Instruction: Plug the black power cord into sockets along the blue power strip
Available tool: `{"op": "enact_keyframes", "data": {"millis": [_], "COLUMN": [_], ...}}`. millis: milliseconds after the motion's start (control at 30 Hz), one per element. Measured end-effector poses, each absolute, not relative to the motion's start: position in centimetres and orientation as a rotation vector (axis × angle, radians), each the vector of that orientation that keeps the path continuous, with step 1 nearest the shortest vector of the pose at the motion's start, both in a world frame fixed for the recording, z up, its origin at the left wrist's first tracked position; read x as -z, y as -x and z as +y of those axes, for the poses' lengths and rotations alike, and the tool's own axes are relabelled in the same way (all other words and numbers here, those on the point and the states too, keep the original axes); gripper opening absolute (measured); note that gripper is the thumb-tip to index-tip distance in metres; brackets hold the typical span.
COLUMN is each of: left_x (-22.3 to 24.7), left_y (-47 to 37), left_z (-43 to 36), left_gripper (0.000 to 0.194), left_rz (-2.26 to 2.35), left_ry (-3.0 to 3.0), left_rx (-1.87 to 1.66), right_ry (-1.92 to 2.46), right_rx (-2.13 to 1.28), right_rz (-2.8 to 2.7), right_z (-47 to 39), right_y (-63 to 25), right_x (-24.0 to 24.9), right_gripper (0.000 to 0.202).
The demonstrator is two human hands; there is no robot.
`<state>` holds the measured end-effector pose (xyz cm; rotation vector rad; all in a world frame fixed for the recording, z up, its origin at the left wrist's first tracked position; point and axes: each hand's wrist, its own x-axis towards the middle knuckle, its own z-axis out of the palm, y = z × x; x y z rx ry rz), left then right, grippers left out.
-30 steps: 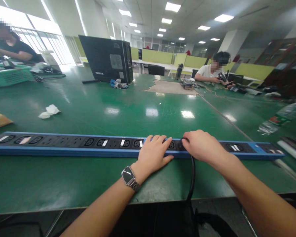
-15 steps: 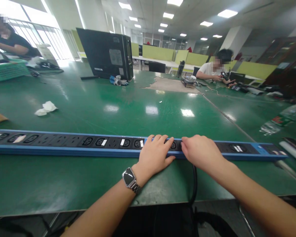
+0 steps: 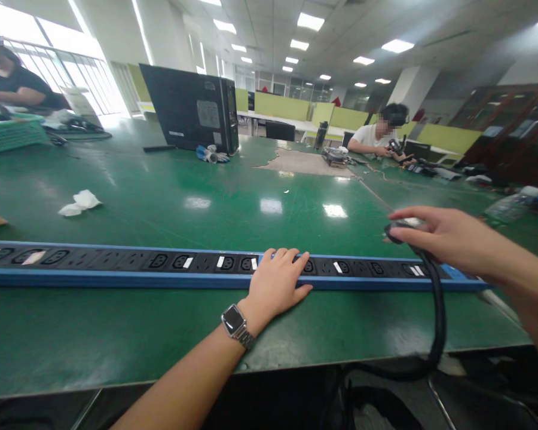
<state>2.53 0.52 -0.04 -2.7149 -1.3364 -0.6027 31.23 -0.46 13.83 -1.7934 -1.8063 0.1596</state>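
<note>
Power strip (image 3: 219,279), just one, runs from nine o'clock to four on the green table (image 3: 138,334), left end cut off, face partly covered by the left hand (image 3: 275,278) straddling it at six, whose grip I cannot confirm. At three, the right hand (image 3: 448,233) pinches one half-hidden plug (image 3: 396,233), its one black cable (image 3: 438,316) fading into darkness below; two people (image 3: 370,136) sit at ten and two.

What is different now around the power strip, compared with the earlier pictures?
The right hand has moved up and to the right, carrying the black plug in its grip away from the power strip; the cable follows, and sockets the hand covered now show. Nothing was let go. The left hand still rests on the power strip, which lies in place.
</note>
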Motion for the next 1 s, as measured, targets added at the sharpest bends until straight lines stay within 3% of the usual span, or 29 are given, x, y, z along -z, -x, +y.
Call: {"op": "enact_keyframes", "data": {"millis": [100,233,367,533,633,767,900,1000], "left_x": [0.0,0.1,0.1,0.0,0.0,-0.9,-2.8,-4.0], "left_y": [-2.5,-2.6,-2.6,-2.5,-2.3,-3.5,-4.7,-1.9], "left_z": [0.5,0.5,0.5,0.6,0.6,-0.3,-1.7,-2.1], "left_gripper": [0.06,0.06,0.059,0.06,0.06,0.068,0.066,0.048], "left_rz": [-1.332,-1.333,-1.335,-1.331,-1.364,-1.328,-1.036,-1.035], "left_ry": [2.72,2.713,2.712,2.723,2.733,2.832,2.905,2.722], "left_rx": [0.614,0.619,0.596,0.594,0.624,0.914,1.221,1.425], "right_ry": [2.064,1.958,1.974,2.086,2.102,2.056,1.5,1.312], "right_rx": [-0.235,-0.375,-0.218,-0.072,-0.156,-0.109,-0.834,-0.709], "right_rz": [-1.951,-2.061,-2.108,-2.238,-2.159,-1.859,-2.061,-1.689], "right_z": [0.0,-0.1,0.5,2.1,2.1,-0.1,-3.6,-4.1], "right_y": [-36.5,-40.4,-39.7,-38.5,-38.7,-34.3,-25.1,-22.0], "right_x": [-10.7,-6.4,-4.8,-5.2,-6.5,-9.2,-11.2,-10.7], "right_gripper": [0.037,0.044,0.038,0.028,0.024,0.038,0.052,0.041]}}
